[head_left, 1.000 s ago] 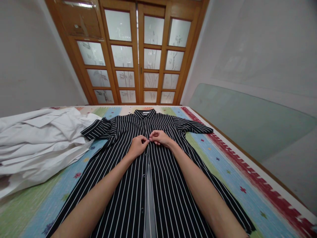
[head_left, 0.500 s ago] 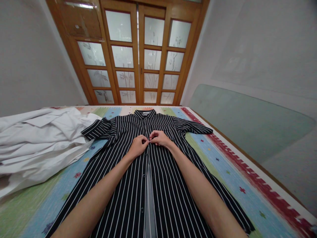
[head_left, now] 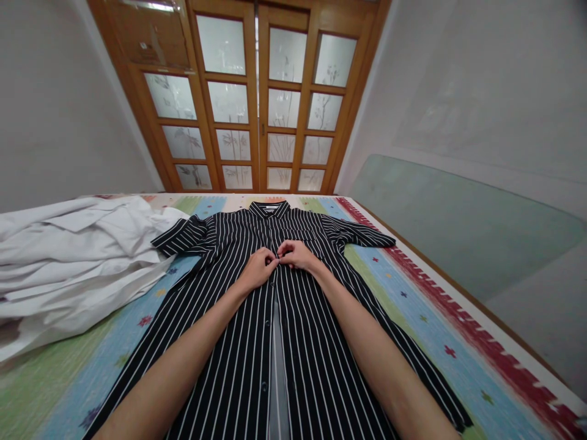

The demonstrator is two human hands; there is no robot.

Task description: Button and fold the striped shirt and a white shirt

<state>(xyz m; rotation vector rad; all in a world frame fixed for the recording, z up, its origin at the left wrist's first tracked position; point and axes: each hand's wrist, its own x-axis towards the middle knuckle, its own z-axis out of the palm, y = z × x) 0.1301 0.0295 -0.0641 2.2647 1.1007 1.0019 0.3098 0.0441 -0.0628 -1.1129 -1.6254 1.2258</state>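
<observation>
A black short-sleeved shirt with white stripes (head_left: 233, 342) lies spread face up, its collar at the far end. Both of my hands meet at its front opening, around chest height. My left hand (head_left: 260, 266) is closed, pinching the shirt's front edge between thumb and finger. Fingertip to fingertip with it, my right hand (head_left: 296, 254) pinches the other edge at the same spot. The button between the fingertips is hidden. Below the hands, the lower front stands parted in a narrow gap, with a few dark buttons (head_left: 264, 386) along the left edge.
A crumpled heap of white cloth (head_left: 82, 263) lies at the left, against the shirt's sleeve. Under everything is a colourful striped cover (head_left: 417, 305) with small flower shapes. A pale green panel (head_left: 449, 220) leans along the right wall. Wooden doors with glass panes (head_left: 257, 98) stand behind.
The hands stay at the same spot on the shirt front, with only slight finger movement. The view has shifted a tiny bit.
</observation>
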